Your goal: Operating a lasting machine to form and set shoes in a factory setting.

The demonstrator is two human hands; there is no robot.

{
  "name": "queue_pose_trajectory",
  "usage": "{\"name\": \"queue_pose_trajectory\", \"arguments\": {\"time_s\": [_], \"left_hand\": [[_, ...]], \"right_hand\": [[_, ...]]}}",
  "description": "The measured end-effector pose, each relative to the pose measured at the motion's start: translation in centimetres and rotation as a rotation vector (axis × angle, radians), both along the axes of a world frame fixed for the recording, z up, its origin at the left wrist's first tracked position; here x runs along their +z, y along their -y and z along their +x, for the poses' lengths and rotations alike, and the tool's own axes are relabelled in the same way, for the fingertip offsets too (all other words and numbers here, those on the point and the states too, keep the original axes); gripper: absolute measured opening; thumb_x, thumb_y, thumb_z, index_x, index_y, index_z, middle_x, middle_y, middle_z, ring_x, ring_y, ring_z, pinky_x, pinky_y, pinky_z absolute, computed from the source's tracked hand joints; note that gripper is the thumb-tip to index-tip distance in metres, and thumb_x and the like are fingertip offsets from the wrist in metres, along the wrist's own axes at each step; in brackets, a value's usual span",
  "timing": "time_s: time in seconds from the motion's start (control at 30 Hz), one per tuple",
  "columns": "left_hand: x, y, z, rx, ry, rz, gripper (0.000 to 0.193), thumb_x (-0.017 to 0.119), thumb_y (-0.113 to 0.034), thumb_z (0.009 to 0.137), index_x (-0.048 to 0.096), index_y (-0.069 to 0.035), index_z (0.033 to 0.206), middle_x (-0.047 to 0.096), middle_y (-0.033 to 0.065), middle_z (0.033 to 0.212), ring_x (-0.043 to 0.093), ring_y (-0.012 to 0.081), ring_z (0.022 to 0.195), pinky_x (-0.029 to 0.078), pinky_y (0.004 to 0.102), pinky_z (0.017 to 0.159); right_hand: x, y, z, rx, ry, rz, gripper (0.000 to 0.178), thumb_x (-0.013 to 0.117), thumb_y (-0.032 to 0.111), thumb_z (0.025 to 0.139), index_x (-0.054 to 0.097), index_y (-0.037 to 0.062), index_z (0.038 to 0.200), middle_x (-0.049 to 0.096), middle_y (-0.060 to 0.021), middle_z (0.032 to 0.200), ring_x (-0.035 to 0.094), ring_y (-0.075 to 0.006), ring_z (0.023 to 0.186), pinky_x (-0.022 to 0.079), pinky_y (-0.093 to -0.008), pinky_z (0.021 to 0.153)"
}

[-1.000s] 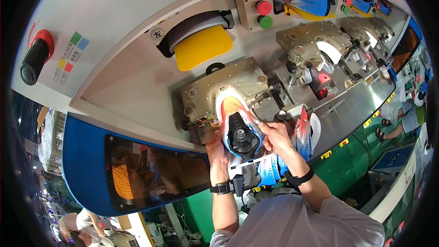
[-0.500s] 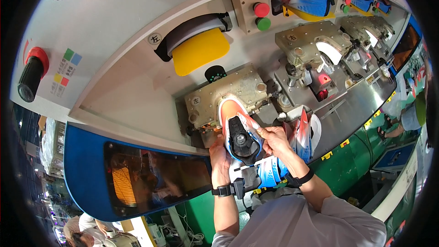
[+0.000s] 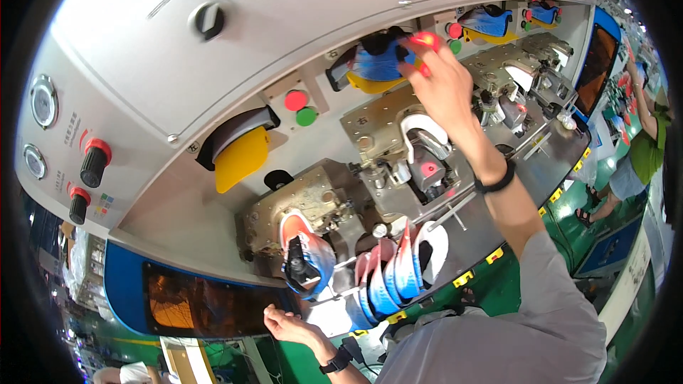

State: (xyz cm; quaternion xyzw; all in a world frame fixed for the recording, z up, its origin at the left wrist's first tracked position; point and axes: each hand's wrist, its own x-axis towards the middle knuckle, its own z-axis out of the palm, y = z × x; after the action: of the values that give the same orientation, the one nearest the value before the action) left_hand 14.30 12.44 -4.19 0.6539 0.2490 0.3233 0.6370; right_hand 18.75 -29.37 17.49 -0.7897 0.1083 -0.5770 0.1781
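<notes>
My right hand is raised at the second station, thumb and fingers apart around the right end of a blue upper on a yellow form. Red light falls on its blurred fingers; any contact with the upper is unclear. My left hand is low at the left, palm up, fingers loosely curled and holding nothing. Above it, an orange-to-blue shoe upper with a black insert sits toe-first against the left metal press. Several blue, red and white uppers stand in a row beside it.
An uncovered yellow form projects from the back wall, with a red button and a green button to its right. More presses extend rightward. A metal rod lies on the bench. Another person stands at far right.
Both hands have let go of the orange-to-blue upper, which now sits at the left press. My right hand has risen to the second station; my left has dropped back. The view has shifted.
</notes>
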Motion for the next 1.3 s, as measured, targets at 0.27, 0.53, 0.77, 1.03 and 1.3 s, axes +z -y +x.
{"name": "queue_pose_trajectory", "arguments": {"time_s": [0.27,0.53,0.77,1.03,1.3], "left_hand": [[5.2,15.3,-6.5,-0.601,0.104,-0.265,0.059,0.047,-0.049,0.100,0.058,0.008,0.108,0.067,0.0168,0.093,0.067,0.0255,0.082,0.056,0.0348,0.079],[4.7,27.8,-7.5,-0.919,-0.088,-0.996,0.041,0.043,-0.026,0.103,0.049,0.003,0.132,0.061,0.0138,0.127,0.062,0.0252,0.112,0.048,0.0423,0.100],[-2.2,29.9,-4.8,-0.915,-0.249,-1.176,0.036,0.045,-0.022,0.102,0.052,0.001,0.130,0.061,0.0161,0.127,0.060,0.0285,0.114,0.045,0.0456,0.105],[-1.9,31.8,-0.9,-0.944,-0.345,-1.156,0.028,0.053,-0.014,0.099,0.059,0.002,0.121,0.065,0.0109,0.119,0.064,0.0199,0.104,0.050,0.0340,0.095],[-2.4,32.8,2.6,-0.832,-0.331,-0.805,0.021,0.063,-0.015,0.095,0.068,0.003,0.104,0.070,0.0072,0.091,0.065,0.0153,0.073,0.055,0.0278,0.065]], "right_hand": [[-0.2,7.5,-0.1,0.457,-0.345,-0.104,0.035,0.070,0.021,0.078,0.059,0.0026,0.105,0.061,-0.0177,0.104,0.062,-0.0386,0.092,0.050,-0.0442,0.075],[-11.2,1.5,-23.6,0.603,-0.542,-0.042,0.040,0.078,0.005,0.063,0.058,0.0094,0.098,0.055,-0.0075,0.108,0.063,-0.0269,0.095,0.056,-0.0359,0.062],[-16.3,6.5,-23.9,0.931,-0.361,1.214,0.034,0.070,0.011,0.083,0.060,0.0042,0.115,0.056,-0.0073,0.123,0.064,-0.0141,0.077,0.049,-0.0222,0.053],[-21.9,8.8,-14.3,0.847,-0.528,1.952,0.042,0.065,0.047,0.091,0.056,0.0069,0.087,0.054,-0.0011,0.066,0.046,-0.0077,0.047,0.025,-0.0204,0.035],[-21.7,8.5,-11.6,0.650,-0.423,1.866,0.038,0.069,0.041,0.090,0.058,0.0049,0.085,0.052,-0.0003,0.062,0.048,-0.0097,0.043,0.028,-0.0231,0.035]]}}
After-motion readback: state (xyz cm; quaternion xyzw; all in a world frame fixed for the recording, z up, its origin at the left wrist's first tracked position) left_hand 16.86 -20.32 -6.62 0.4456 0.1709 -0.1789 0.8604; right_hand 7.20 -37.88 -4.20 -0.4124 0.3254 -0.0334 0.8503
